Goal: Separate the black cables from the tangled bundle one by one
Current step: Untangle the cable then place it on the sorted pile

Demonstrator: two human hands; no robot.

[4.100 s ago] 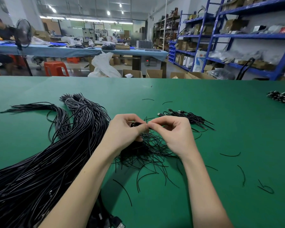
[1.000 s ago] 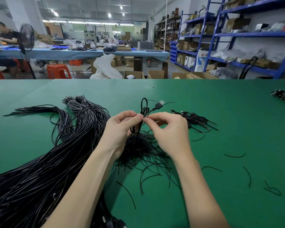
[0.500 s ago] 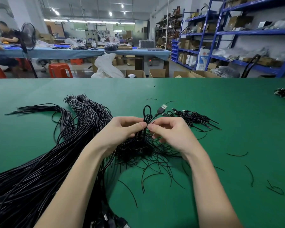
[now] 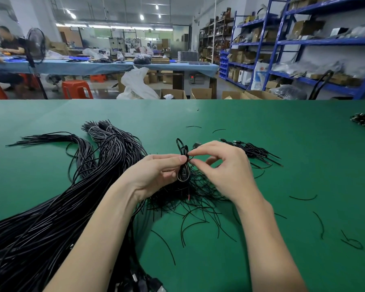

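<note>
The hall is bright and evenly lit by the ceiling lamps (image 4: 141,17) far behind, which show as small glaring spots. On the green table (image 4: 282,144) the shadows are soft, and the black cable bundle (image 4: 51,207) carries thin white glints. The wide lens bends the blue shelves (image 4: 282,43) at the right edge, and the far background is slightly blurred.

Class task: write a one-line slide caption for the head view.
Both hands, left hand and right hand, pinch a looped black cable above the green table.

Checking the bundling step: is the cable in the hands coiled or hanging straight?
Coiled. The cable is folded into narrow loops, pinched by the left hand and right hand.
</note>
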